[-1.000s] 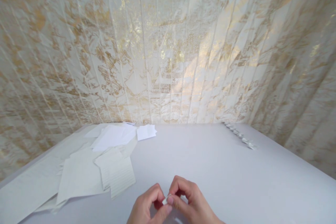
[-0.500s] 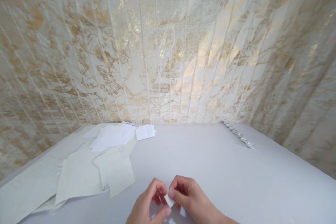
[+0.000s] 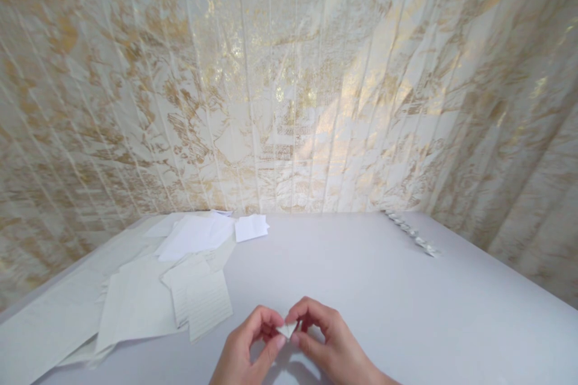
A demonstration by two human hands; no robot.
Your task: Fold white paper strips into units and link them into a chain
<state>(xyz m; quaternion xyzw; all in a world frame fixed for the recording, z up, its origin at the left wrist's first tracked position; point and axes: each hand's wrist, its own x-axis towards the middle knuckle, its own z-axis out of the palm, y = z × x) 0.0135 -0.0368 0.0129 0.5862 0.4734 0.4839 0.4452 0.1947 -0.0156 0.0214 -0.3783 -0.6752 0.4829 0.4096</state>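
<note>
From where I'm standing, the person's two hands are meeting low over the near part of the pale counter (image 3: 361,289), and a little folded paper (image 3: 288,329) is sitting between them, pinched at both sides. The left hand (image 3: 246,343) is gripping one side of it with thumb and fingers, and the right hand (image 3: 332,340) is holding the other side in the same way, so neither hand is letting go. The folded paper is showing a small pointed shape, its tip pointing down between the two thumbs, with a crease running through the middle. A soft shadow is falling on the counter below the fingers. Over to the left, large sheets (image 3: 139,307) are lying in an overlapping spread, with smaller lined sheets (image 3: 210,307) resting on their right edge, nearest the left hand. Farther back, bright white sheets (image 3: 194,237) are lying over the spread, and a small white stack (image 3: 251,228) is lying just to their right. Toward the far right corner, a row of small folded pieces (image 3: 410,233) is stretching at a slant. Behind everything, a gold-patterned curtain (image 3: 293,72) is hanging in pleats.
</note>
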